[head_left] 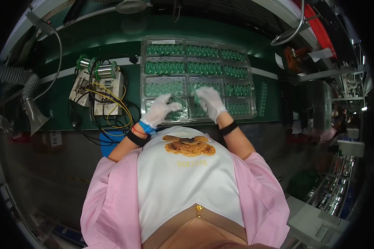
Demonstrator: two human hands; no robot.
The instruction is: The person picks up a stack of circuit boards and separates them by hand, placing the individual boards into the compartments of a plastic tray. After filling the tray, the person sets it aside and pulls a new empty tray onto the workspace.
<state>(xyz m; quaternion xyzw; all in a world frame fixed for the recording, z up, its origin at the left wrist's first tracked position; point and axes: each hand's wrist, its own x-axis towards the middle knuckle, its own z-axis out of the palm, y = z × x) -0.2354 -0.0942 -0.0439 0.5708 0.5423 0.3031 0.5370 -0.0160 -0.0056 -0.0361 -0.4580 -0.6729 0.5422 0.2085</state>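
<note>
1. So the main thing: green boards point(204, 68) sit in rows in a clear tray point(241, 118) on the green desk point(272, 99). The rows run left to right.
2. Left hand point(161, 112), white glove, is over the tray's near-left pocket, thumb spread from the fingers and pointing right. There's green blur by the tips, so can't tell if it's gripping a board.
3. Right hand point(210, 102), also gloved, is over the middle column's nearer part, fingers bent and angled far-left. Can't tell if they're clenched on anything.
4. The right hand is closer to the right-column boards; the far rows lie beyond both hands.
5. Off to the tray's right, a loose green strip point(262, 99) lies lengthwise near-to-far.
6. Left side's crowded: wire spools point(106, 70) and yellow cables point(126, 110), apart from the tray.
</note>
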